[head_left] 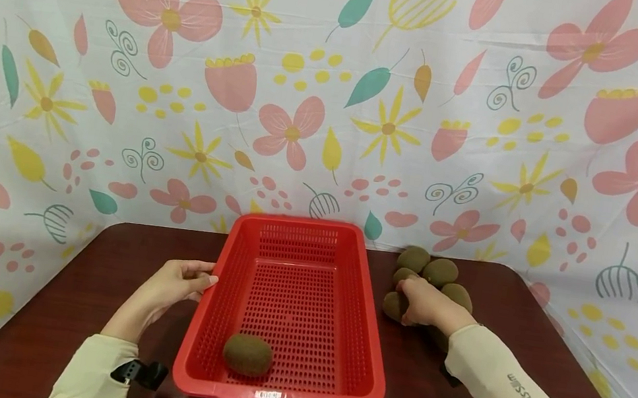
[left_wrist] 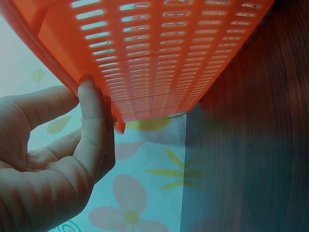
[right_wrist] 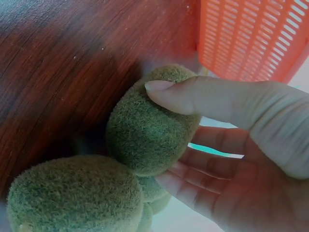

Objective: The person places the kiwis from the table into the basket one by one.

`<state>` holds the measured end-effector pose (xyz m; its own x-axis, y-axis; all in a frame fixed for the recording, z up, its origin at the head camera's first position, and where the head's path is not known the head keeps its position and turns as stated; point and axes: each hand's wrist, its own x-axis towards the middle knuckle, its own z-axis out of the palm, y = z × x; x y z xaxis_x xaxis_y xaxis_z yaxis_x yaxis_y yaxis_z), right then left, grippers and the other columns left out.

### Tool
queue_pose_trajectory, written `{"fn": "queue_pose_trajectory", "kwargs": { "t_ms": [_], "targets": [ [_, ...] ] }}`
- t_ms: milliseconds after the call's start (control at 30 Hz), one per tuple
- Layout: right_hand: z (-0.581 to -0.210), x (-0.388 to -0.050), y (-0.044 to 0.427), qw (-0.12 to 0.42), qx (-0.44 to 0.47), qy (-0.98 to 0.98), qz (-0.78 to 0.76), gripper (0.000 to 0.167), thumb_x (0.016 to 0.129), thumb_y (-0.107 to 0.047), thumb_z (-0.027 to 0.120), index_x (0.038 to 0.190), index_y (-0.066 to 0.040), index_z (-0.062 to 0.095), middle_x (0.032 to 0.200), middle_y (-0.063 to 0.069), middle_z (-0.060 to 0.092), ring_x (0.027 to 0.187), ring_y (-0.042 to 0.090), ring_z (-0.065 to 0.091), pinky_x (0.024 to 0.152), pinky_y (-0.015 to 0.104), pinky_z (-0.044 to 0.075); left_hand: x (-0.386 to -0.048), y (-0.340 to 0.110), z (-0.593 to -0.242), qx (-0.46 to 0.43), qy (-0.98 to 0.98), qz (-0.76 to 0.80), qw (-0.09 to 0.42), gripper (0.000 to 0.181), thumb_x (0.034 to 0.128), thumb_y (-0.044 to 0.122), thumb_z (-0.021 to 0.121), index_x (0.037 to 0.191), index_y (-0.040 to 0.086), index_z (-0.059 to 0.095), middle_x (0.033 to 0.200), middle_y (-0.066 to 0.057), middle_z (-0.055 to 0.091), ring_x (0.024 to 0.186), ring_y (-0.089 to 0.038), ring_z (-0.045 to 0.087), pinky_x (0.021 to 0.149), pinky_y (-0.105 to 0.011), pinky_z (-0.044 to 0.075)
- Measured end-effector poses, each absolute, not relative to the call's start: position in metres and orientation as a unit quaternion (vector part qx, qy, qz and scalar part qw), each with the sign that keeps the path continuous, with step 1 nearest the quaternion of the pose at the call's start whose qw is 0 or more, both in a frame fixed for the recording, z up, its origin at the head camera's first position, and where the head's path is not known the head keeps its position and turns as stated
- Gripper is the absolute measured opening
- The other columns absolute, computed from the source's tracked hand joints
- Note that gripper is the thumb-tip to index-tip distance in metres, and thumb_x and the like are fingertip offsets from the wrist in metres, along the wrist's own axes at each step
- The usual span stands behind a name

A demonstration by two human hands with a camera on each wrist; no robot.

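Note:
A red plastic basket (head_left: 294, 304) with slotted walls stands on the dark wooden table, a single brown kiwi (head_left: 248, 355) lying in its near left corner. My left hand (head_left: 174, 287) pinches the basket's left rim, seen close up in the left wrist view with thumb and fingers at the edge (left_wrist: 58, 77). To the right of the basket, my right hand (head_left: 429, 306) grips a fuzzy kiwi (right_wrist: 149, 128), thumb on one side and fingers on the other. Another kiwi (right_wrist: 77, 195) lies right beside the held one. The hand partly hides the group.
Several more kiwis, among them one at the back (head_left: 413, 259) and one on the right (head_left: 457, 296), sit close together on the table (head_left: 489, 379). A flower-printed cloth (head_left: 305, 122) hangs behind the table's far edge.

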<state>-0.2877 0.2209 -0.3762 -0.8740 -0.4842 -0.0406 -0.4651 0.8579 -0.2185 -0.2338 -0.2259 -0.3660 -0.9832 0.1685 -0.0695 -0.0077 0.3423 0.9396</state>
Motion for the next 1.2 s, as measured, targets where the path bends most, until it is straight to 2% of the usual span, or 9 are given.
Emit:
{"fn": "queue_pose_trajectory", "kwargs": {
  "t_ms": [300,633,833,1033,1200],
  "targets": [
    [-0.375,-0.290,0.220,0.052,-0.272,0.952,-0.127,0.042,0.062,0.000,0.078,0.100,0.009,0.064,0.096,0.017,0.064,0.087,0.029,0.060,0.074,0.038,0.052,-0.235,-0.225,-0.366,0.046,0.817,0.570,0.075,0.045,0.0953,0.013,0.060,0.133,-0.009,0.050,0.101,-0.015,0.065,0.080,-0.024,0.067,0.078,-0.040,0.056],
    [-0.359,-0.292,0.223,0.034,-0.286,0.945,-0.155,0.041,0.063,0.000,0.078,0.100,0.010,0.065,0.093,0.015,0.066,0.075,0.018,0.056,0.066,0.031,0.049,-0.234,-0.226,-0.365,0.050,0.814,0.573,0.076,0.045,0.0951,0.013,0.060,0.133,-0.009,0.050,0.100,-0.015,0.066,0.079,-0.024,0.067,0.077,-0.039,0.057],
    [-0.343,-0.293,0.225,0.032,-0.279,0.947,-0.153,0.051,0.066,-0.005,0.079,0.109,0.015,0.061,0.103,0.022,0.065,0.086,0.026,0.060,0.075,0.040,0.051,-0.235,-0.226,-0.365,0.049,0.813,0.575,0.076,0.045,0.0952,0.013,0.060,0.133,-0.009,0.050,0.101,-0.015,0.066,0.079,-0.024,0.067,0.077,-0.039,0.057],
    [-0.328,-0.294,0.225,0.036,-0.263,0.951,-0.156,0.049,0.070,-0.009,0.079,0.109,0.013,0.061,0.097,0.018,0.065,0.079,0.024,0.061,0.070,0.039,0.052,-0.234,-0.226,-0.366,0.050,0.813,0.575,0.076,0.045,0.0952,0.013,0.060,0.133,-0.010,0.049,0.101,-0.015,0.066,0.079,-0.023,0.067,0.076,-0.038,0.057],
    [-0.317,-0.295,0.225,0.025,-0.262,0.952,-0.158,0.048,0.072,-0.011,0.081,0.110,0.012,0.061,0.100,0.020,0.066,0.085,0.027,0.061,0.078,0.044,0.052,-0.235,-0.226,-0.367,0.050,0.815,0.573,0.073,0.045,0.0955,0.013,0.060,0.133,-0.009,0.050,0.101,-0.015,0.066,0.079,-0.023,0.067,0.078,-0.039,0.057]
  ]
}}
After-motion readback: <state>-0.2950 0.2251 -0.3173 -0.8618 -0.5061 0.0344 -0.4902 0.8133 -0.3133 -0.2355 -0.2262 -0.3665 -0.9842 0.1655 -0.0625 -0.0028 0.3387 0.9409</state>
